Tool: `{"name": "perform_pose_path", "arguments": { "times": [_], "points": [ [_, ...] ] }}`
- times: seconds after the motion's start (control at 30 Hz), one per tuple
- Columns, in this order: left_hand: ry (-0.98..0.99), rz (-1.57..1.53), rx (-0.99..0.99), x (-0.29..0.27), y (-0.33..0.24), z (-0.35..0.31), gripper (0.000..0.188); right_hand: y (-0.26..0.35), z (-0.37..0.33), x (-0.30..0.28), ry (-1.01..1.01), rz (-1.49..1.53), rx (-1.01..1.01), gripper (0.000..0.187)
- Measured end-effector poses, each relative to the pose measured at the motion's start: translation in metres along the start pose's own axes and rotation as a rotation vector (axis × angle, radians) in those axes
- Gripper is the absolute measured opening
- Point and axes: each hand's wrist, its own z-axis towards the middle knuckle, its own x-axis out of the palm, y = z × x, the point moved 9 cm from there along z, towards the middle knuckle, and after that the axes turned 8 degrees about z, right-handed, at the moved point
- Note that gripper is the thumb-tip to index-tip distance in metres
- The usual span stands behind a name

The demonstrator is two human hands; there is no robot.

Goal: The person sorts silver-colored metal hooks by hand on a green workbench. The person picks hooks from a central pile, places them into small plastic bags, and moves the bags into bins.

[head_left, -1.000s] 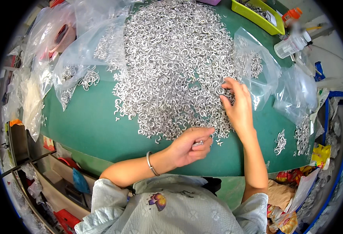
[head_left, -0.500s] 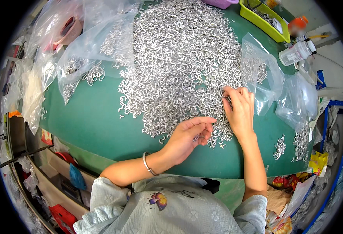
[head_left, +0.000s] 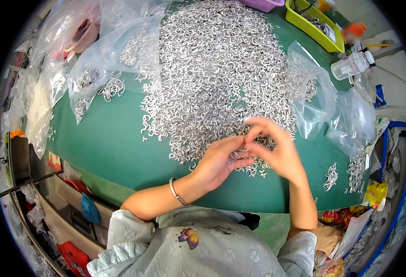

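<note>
A broad heap of small silvery metal rings (head_left: 203, 83), many looking like open, C-shaped pieces, spreads over the green table. Over the heap's near edge, my left hand (head_left: 216, 161) is half closed, palm turned inward, with a few metal rings (head_left: 233, 156) in its curled fingers. My right hand (head_left: 281, 154) meets it from the right, thumb and a finger pinched at the left fingertips, index finger raised. A light metal ring (head_left: 243, 149) shows at that meeting point; motion blur softens the right fingers.
Clear plastic bags (head_left: 311, 106) lie right of the heap, and more bags (head_left: 115, 51) lie left. A yellow-green basket (head_left: 313, 30), a purple basket (head_left: 265, 4) and a white bottle (head_left: 350, 66) stand far off. Small ring piles (head_left: 330, 176) sit near the right edge.
My right hand has come left and down from the heap's right edge to my left hand. The left hand's fingers have opened slightly, showing the rings more plainly.
</note>
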Motion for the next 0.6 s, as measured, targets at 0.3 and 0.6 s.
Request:
{"name": "perform_pose_path", "arguments": {
  "times": [0.3,0.6],
  "points": [
    [-0.046,0.538,0.316,0.002,-0.036,-0.005,0.025,-0.019,0.019,-0.006,-0.163,-0.301,-0.127,0.039],
    [-0.014,0.458,0.388,0.004,-0.044,-0.008,0.023,0.013,-0.006,0.016,-0.059,-0.176,-0.103,0.044]
  ]
}}
